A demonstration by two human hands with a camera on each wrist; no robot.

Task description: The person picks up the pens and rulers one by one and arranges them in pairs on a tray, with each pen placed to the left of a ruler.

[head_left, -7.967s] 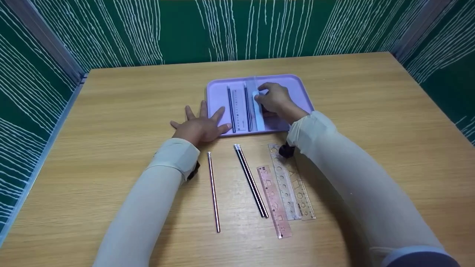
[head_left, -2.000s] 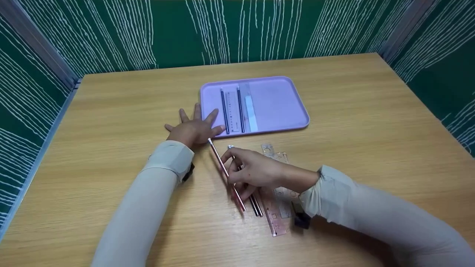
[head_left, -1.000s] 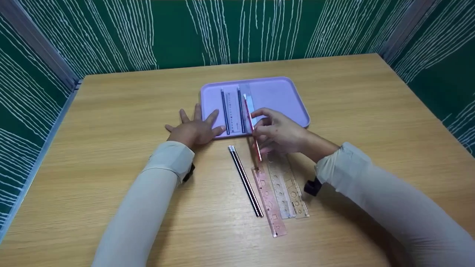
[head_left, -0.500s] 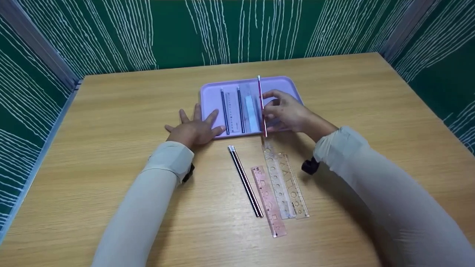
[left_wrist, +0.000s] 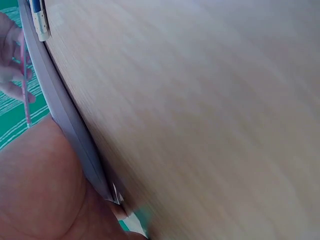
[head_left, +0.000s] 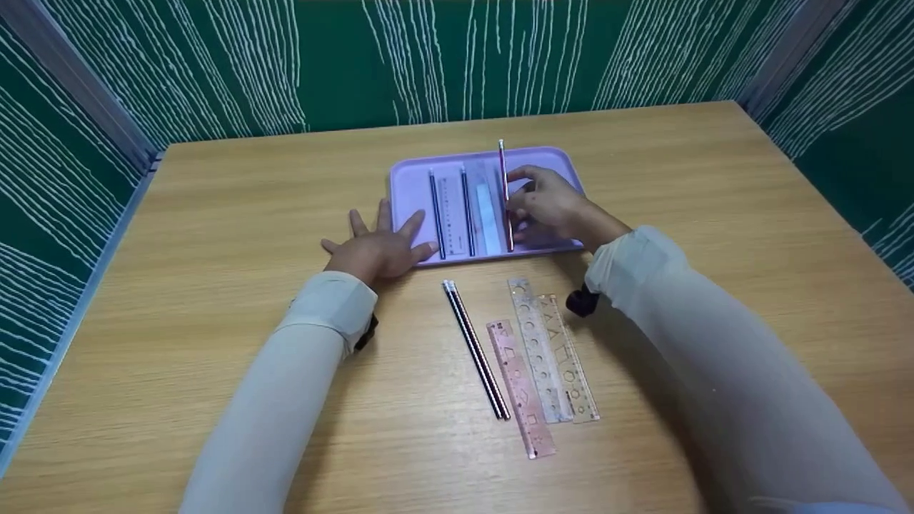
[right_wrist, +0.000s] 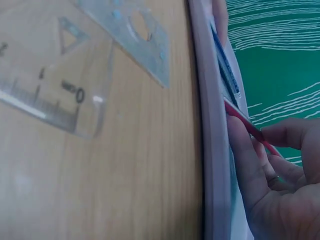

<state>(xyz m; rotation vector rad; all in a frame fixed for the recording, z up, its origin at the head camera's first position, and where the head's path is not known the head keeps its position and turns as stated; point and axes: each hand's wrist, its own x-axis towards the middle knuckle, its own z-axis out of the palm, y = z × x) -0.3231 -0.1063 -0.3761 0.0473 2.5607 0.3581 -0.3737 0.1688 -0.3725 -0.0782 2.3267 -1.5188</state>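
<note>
My right hand (head_left: 548, 203) pinches a red pencil (head_left: 504, 193) over the purple tray (head_left: 407, 171), its long side roughly in line with the items lying there. In the right wrist view the red pencil (right_wrist: 245, 120) sits between thumb and fingers, one end close at the tray's rim. My left hand (head_left: 378, 250) lies with fingers spread at the tray's near left corner. Inside the tray, from left, are a dark pencil (head_left: 437, 214), a clear ruler (head_left: 452, 214), a second dark pencil (head_left: 468, 210) and a clear ruler with a light blue strip (head_left: 489, 218).
On the wooden table (head_left: 214, 321) in front of the tray lie two dark pencils (head_left: 477, 350) side by side. To their right are a pink ruler (head_left: 521, 389) and two clear stencil rulers (head_left: 540, 350), overlapping. A green wall with white streaks (head_left: 343, 64) stands behind the table.
My right hand took the red pencil from the table, carried it up and right over the tray, and lowered it beside the blue-striped ruler. My left hand stayed at the tray's corner.
</note>
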